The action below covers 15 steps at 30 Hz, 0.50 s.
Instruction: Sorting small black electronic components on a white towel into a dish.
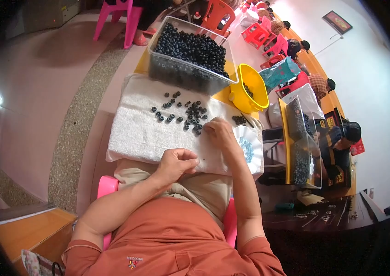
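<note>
My left hand (179,163) hovers over the near edge of a white towel (142,138), thumb and fingertips pinched together; anything between them is too small to make out. My right hand (221,133) reaches down at the right end of a loose group of small black round parts (195,112), several showing a hole. Its fingers are bent and drawn together, and what they grip, if anything, is hidden. Right beside that wrist lies a white fluted dish (252,162) with tiny light-blue bits (246,149). Another little cluster of dark parts (239,119) sits above the dish.
Beyond the towel stands a clear plastic bin (183,76) heaped with black parts. A yellow tub (250,105) with a few parts is right of it. More clear bins (303,158) stand farther right. Several people sit along the right wall. Pink chair (107,186) under me.
</note>
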{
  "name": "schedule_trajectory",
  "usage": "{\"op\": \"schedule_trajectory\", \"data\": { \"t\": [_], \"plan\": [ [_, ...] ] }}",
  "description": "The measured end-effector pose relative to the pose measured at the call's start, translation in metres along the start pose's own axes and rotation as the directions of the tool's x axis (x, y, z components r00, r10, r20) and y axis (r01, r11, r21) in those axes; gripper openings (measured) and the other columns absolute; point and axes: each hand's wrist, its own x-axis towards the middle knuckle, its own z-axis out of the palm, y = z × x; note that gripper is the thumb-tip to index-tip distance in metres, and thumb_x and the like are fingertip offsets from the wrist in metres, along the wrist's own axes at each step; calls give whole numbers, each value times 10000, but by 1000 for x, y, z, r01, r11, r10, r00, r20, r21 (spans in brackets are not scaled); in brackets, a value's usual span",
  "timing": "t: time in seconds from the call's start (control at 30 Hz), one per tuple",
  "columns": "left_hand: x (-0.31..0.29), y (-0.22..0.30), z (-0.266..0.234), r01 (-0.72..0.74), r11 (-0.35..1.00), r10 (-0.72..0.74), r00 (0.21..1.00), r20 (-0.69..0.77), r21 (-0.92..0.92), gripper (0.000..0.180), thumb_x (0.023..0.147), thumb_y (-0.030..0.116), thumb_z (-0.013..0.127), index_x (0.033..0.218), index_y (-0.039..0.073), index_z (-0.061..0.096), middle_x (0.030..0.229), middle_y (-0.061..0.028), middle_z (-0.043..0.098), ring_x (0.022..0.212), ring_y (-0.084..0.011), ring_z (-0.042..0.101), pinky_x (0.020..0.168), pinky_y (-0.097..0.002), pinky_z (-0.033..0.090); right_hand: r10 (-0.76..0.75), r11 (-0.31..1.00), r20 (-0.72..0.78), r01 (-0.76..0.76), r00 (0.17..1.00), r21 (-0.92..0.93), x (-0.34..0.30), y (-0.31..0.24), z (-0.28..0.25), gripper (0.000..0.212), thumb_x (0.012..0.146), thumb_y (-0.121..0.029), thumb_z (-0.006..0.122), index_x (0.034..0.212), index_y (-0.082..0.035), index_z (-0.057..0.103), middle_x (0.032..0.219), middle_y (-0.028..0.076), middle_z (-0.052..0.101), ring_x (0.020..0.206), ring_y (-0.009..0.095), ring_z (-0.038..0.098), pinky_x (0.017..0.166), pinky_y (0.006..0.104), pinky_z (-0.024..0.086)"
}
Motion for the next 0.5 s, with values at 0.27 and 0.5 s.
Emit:
{"op": "schedule_trajectory", "data": {
  "t": [0.27, 0.5],
  "plan": [
    [0, 0, 0, 4, 1000, -4, 1000, -5, 16, 170, 852, 72, 729, 999, 15, 665, 869, -39, 675, 696, -106, 659, 629, -219, 559, -6, 1000, 68, 6, 998, -5, 2, -2, -5, 111, 800, -67, 654, 878, -41, 729, 848, 164, 656, 836, 354, 634, 755, 403, 498],
    [-1, 0, 1, 16, 999, -16, 1000, -13, 47, 173, 855, 75, 727, 1004, 16, 663, 871, -38, 677, 690, -111, 659, 627, -226, 558, 55, 997, 120, -61, 991, 47, 2, 0, -9, 137, 783, -75, 663, 896, -43, 734, 865, 170, 668, 837, 353, 643, 756, 399, 502]
  ]
}}
